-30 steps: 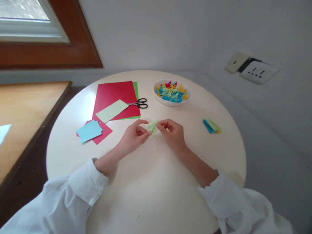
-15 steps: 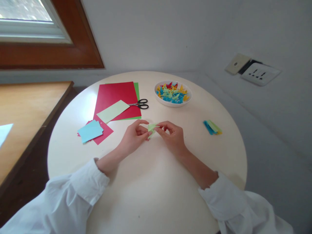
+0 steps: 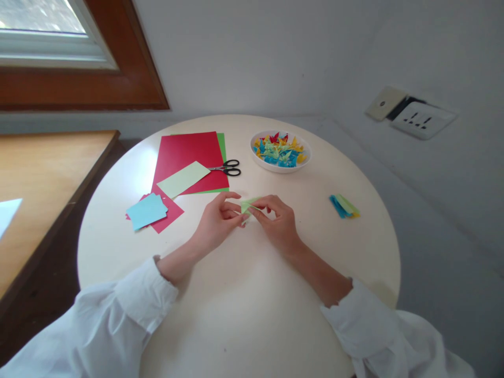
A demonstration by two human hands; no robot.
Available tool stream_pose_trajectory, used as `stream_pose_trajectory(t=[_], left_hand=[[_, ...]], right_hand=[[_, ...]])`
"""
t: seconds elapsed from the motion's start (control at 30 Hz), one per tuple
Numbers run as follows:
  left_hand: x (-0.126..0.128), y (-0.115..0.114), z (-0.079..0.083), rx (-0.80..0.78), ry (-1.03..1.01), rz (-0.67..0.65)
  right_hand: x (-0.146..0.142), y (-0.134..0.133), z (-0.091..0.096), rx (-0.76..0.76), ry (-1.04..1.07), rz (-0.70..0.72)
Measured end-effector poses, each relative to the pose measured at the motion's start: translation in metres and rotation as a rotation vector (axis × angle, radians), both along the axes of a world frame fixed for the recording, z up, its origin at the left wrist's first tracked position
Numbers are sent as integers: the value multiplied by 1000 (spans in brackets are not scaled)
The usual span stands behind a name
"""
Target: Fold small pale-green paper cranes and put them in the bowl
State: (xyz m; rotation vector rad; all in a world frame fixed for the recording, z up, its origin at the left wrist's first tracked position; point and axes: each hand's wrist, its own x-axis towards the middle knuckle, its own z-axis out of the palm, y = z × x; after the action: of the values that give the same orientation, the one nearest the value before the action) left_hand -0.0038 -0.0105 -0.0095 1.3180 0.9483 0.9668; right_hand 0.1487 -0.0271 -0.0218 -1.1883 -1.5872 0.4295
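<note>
A small piece of folded light-green paper (image 3: 247,205) is held between both hands, just above the middle of the round table. My left hand (image 3: 219,219) pinches its lower left part with the thumb and fingers. On the other side, my right hand (image 3: 279,220) grips its right edge between thumb and forefinger. The fingertips hide part of the folds. Beyond the hands lies a pair of scissors (image 3: 230,168) with black handles, its blades partly under a pale green paper strip (image 3: 184,179).
Red sheets (image 3: 189,147) over green ones lie at the back left. Light-blue squares (image 3: 147,212) rest on pink ones (image 3: 169,215). A white bowl (image 3: 281,169) holds many colourful folded paper pieces. Several folded strips (image 3: 344,206) lie at the right. The round white table (image 3: 244,304) stands against the wall.
The right fingers have shifted slightly on the green paper, and its upper flap now stands at a different angle. Both hands stay in nearly the same place.
</note>
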Motion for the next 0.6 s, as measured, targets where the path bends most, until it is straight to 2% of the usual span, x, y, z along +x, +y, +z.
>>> stream_pose_trajectory(t=[0.23, 0.43, 0.6], left_hand=[[0, 2, -2, 76, 14, 43], [1, 2, -4, 93, 4, 54], [1, 2, -5, 117, 26, 64]], right_hand=[[1, -1, 0, -11, -12, 27], [0, 0, -2, 88, -73, 83], [0, 0, -3, 156, -163, 66]])
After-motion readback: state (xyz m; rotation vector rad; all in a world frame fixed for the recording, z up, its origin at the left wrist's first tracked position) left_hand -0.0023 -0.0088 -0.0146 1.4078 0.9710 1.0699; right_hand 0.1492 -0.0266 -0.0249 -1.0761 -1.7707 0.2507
